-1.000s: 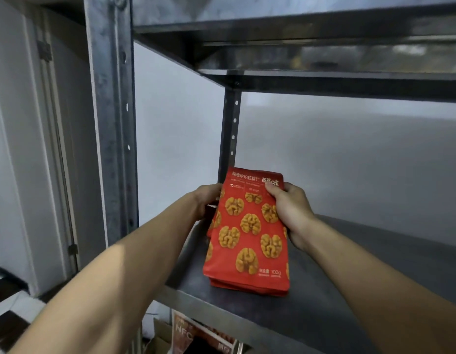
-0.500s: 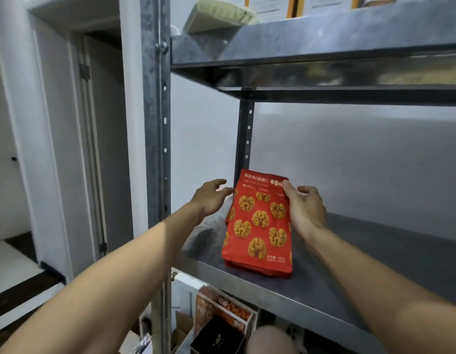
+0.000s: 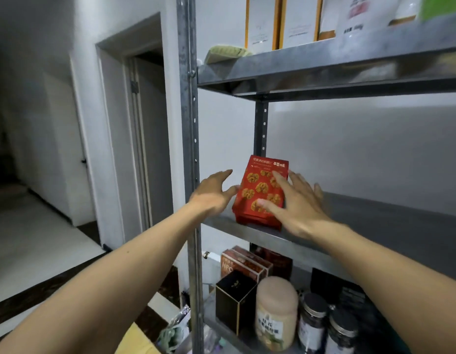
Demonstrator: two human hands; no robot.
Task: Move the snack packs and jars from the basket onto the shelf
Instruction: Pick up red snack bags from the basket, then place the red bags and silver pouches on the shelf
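On the steel shelf's (image 3: 375, 218) middle tier, at its left end, a flat red walnut-print snack pack (image 3: 260, 190) stands on its short edge, long axis up, top tilted twd the shelf's rear, print facing out. Left hand (image 3: 214, 194) spread wide, thumb by the pack's left edge; right hand (image 3: 296, 200) flat, fingers splayed over the glossy front, gripping nothing. Contact unclear: motion blur.

Mid shelf (image 3: 387, 226): free room rt of the red snack pack (image 3: 260, 190), back to the wall. Pack sits at the left end, near the rear upright (image 3: 260, 129). Front post (image 3: 193, 149) blocks the left side. Upper shelf (image 3: 324, 70) caps headroom. Lower shelf crowded w/ jars (image 3: 312, 320) & boxes (image 3: 234, 300).
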